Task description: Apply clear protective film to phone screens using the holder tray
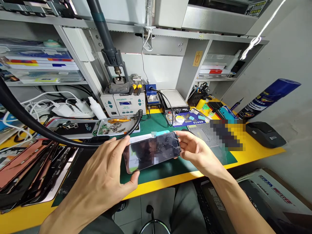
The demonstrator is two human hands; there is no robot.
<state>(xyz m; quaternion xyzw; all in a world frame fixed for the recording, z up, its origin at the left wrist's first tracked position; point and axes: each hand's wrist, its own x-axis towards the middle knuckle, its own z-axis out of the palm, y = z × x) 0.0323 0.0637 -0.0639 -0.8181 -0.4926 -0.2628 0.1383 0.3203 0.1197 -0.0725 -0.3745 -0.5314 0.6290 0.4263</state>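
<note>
A smartphone (151, 152) with a dark, glossy screen is held up over the green mat (192, 174), tilted with its right end higher. Cracks show near its upper right corner. My left hand (104, 172) closes on its left end, fingers along the top edge and thumb by the lower edge. At the right end my right hand (197, 151) grips the phone, the thumb in front and fingers partly hidden behind it. Beyond the phone lies a tray of small metal parts (118, 126).
Phone panels (29, 172) are piled at the left. A thick black hose (60, 138) arcs across the left side. Behind stand a rework station (124, 104) and a flat heating plate (175, 99). A spray can (266, 99) and a black box (265, 134) are at the right.
</note>
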